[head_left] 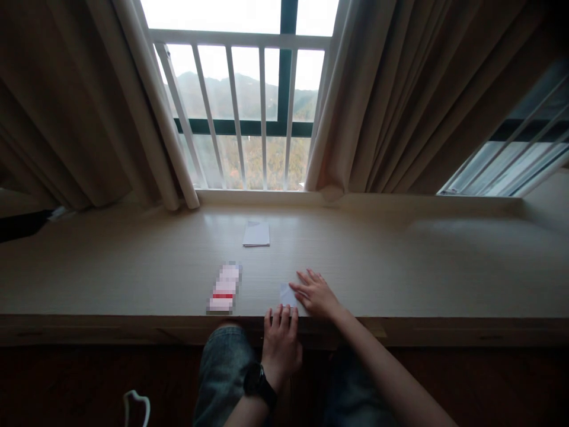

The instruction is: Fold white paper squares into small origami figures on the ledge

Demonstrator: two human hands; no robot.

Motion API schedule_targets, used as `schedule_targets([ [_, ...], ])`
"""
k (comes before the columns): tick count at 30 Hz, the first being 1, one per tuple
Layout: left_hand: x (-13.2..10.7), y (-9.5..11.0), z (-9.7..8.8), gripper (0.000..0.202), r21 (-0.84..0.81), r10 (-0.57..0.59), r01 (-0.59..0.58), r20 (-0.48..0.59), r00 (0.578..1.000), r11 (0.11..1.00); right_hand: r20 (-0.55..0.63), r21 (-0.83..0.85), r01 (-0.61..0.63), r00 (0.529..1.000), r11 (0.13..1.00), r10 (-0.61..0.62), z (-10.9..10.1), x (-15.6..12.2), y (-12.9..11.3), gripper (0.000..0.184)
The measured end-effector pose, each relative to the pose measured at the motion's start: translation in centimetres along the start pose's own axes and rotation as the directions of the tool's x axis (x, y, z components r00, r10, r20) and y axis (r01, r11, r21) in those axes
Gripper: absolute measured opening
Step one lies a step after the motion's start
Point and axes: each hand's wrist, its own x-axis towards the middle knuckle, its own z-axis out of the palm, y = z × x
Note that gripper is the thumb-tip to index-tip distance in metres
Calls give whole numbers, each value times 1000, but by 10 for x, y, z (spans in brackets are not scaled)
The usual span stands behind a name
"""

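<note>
My right hand (316, 293) lies flat, fingers spread, on a small white piece of paper (287, 294) near the front edge of the wooden window ledge (400, 267). My left hand (281, 341), with a black watch on its wrist, rests at the ledge's front edge with its fingers together and their tips on the wood, just below the paper. A folded white sheet (256, 233) lies farther back in the middle. A small blurred white-and-red packet (224, 288) sits left of my hands.
Beige curtains (400, 101) hang on both sides of a barred window (249, 112) behind the ledge. A dark object (24, 224) lies at the far left. My knees in jeans (222, 367) are under the ledge's front edge.
</note>
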Motion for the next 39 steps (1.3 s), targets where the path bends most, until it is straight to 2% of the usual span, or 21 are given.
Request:
schedule_targets([
  [3,-2,1,3,75,8,4,-4,11,1000,1000,-42,31,-85,995,996,86,2,6,4,34],
  [7,-4,-1,7,78,6,21,-21,-12,1000,1000,-119,86,-123,984,989,132,14,12,-2,42],
  [10,-4,-2,6,75,1,17,-17,-18,1000,1000,-153,102,-195,966,975,210,21,18,-1,41],
  [15,-4,-2,4,74,-24,-3,2,-11,1000,1000,-245,116,-293,917,949,314,31,32,4,31],
  [20,-8,-5,10,78,-37,15,-17,-47,999,999,-353,163,-341,856,926,378,39,39,-3,26],
  [23,-12,-10,17,77,-48,17,-21,-79,997,999,-338,243,-272,876,931,345,32,28,-11,27],
  [27,-17,-17,23,72,-109,8,-23,-136,991,994,-257,361,-61,953,930,162,19,0,-21,26],
  [30,-18,-21,24,69,-188,-71,31,-215,974,982,-185,340,19,982,940,47,14,-15,-27,34],
  [32,-18,-23,23,67,-202,-128,75,-264,956,976,-169,305,30,985,952,23,14,-20,-30,37],
  [35,-15,-27,21,65,-136,-184,149,-300,936,979,-176,263,-6,983,965,54,16,-21,-36,33],
  [39,-14,-30,18,61,-98,-174,152,-275,946,983,-166,202,-47,983,978,81,17,-21,-44,35],
])
